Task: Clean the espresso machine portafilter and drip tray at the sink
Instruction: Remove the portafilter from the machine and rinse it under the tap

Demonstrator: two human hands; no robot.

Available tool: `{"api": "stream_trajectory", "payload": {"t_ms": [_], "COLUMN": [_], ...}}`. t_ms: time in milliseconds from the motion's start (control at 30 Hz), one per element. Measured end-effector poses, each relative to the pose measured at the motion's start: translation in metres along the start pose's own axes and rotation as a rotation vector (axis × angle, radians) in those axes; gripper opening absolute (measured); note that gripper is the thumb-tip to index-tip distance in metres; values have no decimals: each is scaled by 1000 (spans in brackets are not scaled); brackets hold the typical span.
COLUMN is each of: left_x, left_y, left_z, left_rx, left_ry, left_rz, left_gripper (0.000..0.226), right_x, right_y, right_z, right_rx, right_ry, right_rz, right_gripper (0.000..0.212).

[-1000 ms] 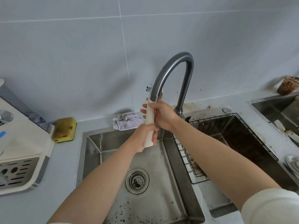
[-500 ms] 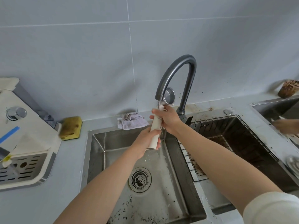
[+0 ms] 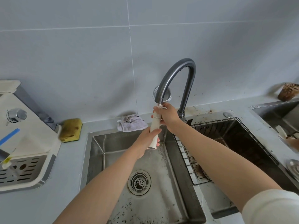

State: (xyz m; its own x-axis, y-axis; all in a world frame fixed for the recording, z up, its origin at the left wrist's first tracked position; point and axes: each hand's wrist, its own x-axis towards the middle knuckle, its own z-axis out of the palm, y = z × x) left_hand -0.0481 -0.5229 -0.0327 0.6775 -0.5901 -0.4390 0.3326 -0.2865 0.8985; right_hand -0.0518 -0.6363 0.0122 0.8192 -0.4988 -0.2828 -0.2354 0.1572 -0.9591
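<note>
I hold the portafilter upright under the grey faucet [image 3: 178, 67] over the left sink basin [image 3: 113, 143]. Its white handle [image 3: 155, 126] points down, and its metal basket head [image 3: 167, 94] shows behind the spout tip. My left hand [image 3: 148, 139] grips the lower handle. My right hand [image 3: 169, 117] holds the top of the handle near the neck. Water runs off the handle's bottom end into the basin. The slotted metal drip tray [image 3: 24, 170] sits in the white espresso machine [image 3: 29, 126] on the counter at left.
A yellow sponge [image 3: 71, 129] and a grey cloth [image 3: 131, 122] lie behind the basin. Dark grounds speckle the floor near the drain [image 3: 139, 181]. A wire rack [image 3: 191, 160] sits in the stained right basin. Another sink [image 3: 275, 113] and another person's hand [image 3: 293, 143] show far right.
The portafilter has risen so its metal head now shows behind the spout. Water now streams off the handle. My head view has shifted, bringing more of the espresso machine in.
</note>
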Motion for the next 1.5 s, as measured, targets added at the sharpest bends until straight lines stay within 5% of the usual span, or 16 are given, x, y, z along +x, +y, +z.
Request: {"api": "stream_trajectory", "payload": {"t_ms": [200,367,533,1067,1267,1400,1500], "left_x": [-1,-13,-27,-55,-51,-48,-46], "left_y": [-14,-34,-56,-79,-79,-79,-78], "left_z": [-5,-7,-8,-1,1,-2,-6], "left_rx": [4,23,35,-20,21,39,37], "left_ry": [6,-37,-51,-131,-75,-43,-12], "left_rz": [-8,-49,-108,-168,-159,-160,-156], "left_gripper": [12,12,14,19,12,18,18], "right_x": [-5,-13,-26,-43,-46,-45,-36], "right_y": [16,38,63,97,85,82,80], "right_z": [1,2,2,4,-11,-31,-52], "right_rx": [78,46,72,-29,-34,-66,-7], "right_ry": [-86,-107,-154,-59,-200,-263,-153], "right_rz": [41,114,168,312,339,368,375], "right_gripper": [10,31,12,23,9,17,60]}}
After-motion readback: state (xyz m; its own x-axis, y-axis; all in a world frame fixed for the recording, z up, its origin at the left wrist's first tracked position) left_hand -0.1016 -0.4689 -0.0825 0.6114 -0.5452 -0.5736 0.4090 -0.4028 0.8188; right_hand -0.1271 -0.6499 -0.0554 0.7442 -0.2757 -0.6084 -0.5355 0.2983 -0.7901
